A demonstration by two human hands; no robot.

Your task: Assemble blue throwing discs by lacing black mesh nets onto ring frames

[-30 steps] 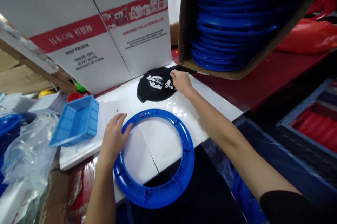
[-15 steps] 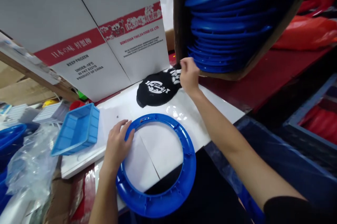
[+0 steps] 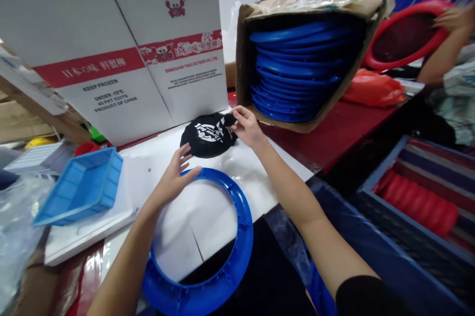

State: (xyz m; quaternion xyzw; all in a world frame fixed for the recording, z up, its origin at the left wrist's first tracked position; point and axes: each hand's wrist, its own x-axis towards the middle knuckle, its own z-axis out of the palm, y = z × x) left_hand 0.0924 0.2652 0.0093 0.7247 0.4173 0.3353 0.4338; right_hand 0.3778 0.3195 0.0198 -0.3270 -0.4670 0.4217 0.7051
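A blue plastic ring (image 3: 243, 237) lies at the near edge of the white work surface, its ribbed side up. My left hand (image 3: 174, 177) is over the ring's far left rim with its fingers spread, and whether it touches the rim I cannot tell. Beyond the ring lies a bunched black fabric piece (image 3: 208, 137) with white printed lettering. My right hand (image 3: 247, 128) pinches the right end of this black fabric between thumb and fingers.
A carton of stacked blue rings (image 3: 297, 73) stands at back right, beside a tall white carton (image 3: 185, 93). On the left sits a blue plastic bin (image 3: 85, 187). At far right, another person's hand (image 3: 454, 19) holds a red ring (image 3: 382, 58) above a red-orange bag (image 3: 371, 89).
My left hand has moved off the ring's rim toward the black fabric, its fingers spreading. My right hand stays at the fabric's end. The view has tilted up, bringing another person into sight.
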